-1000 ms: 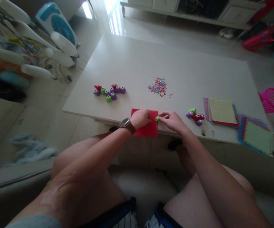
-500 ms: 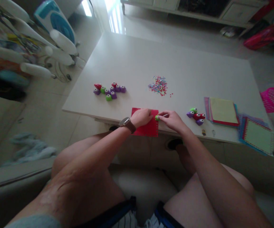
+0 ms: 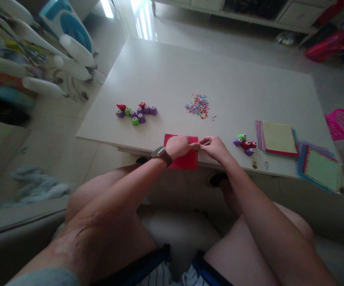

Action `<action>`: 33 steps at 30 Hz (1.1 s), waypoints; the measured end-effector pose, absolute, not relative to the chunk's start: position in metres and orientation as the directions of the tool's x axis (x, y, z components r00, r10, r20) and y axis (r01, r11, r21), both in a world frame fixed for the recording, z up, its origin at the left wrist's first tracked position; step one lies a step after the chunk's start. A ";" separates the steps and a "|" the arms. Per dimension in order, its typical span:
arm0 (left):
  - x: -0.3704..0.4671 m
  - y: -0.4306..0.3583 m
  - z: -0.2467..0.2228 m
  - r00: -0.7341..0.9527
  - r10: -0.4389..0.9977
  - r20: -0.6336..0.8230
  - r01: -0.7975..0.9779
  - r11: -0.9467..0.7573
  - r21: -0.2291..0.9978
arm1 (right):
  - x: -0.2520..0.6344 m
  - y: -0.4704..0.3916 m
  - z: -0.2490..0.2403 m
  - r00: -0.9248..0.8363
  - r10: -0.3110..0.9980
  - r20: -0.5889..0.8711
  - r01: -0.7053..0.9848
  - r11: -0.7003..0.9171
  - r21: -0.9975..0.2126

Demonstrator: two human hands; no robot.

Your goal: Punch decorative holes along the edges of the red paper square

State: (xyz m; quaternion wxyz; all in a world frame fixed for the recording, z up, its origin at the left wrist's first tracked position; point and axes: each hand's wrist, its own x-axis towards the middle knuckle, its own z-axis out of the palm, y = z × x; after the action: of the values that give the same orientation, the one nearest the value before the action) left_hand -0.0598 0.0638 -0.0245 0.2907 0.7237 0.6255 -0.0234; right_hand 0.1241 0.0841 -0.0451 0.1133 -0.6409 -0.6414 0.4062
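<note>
A red sheet of paper (image 3: 186, 161) lies at the near edge of the table and hangs partly over it. Small punched holes run down its right edge. Across the sheet's upper part, my left hand (image 3: 181, 147) grips the paper, its fingertips reaching to the right edge. There my right hand (image 3: 215, 147) pinches a small green craft punch (image 3: 197, 149), mostly hidden by the fingers of both hands. The two hands' fingertips nearly meet around it. A watch (image 3: 161, 153) is on my left wrist.
Red, green and purple craft punches (image 3: 140, 118) stand at the left, with a smaller group (image 3: 247, 145) at the right. Colored paper confetti (image 3: 200, 106) is heaped mid-table. Paper stacks (image 3: 280, 137) and punched sheets (image 3: 322, 169) lie far right, near two tiny items (image 3: 254, 164).
My left hand's fingers have stretched right to the green craft punch, covering more of it. My right hand stays at the paper's right edge. The view has shifted slightly.
</note>
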 end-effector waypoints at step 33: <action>-0.067 0.067 -0.043 0.288 0.868 -0.405 0.919 -0.131 0.371 | 0.143 0.088 -0.033 -0.246 0.939 -0.241 0.841 0.083 -0.535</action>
State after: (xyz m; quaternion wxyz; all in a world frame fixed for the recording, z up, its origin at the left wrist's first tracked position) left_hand -0.0670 0.0665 -0.0434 0.2831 0.7508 0.5951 -0.0453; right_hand 0.1434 0.0884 -0.0332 0.0826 -0.6085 -0.7312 0.2971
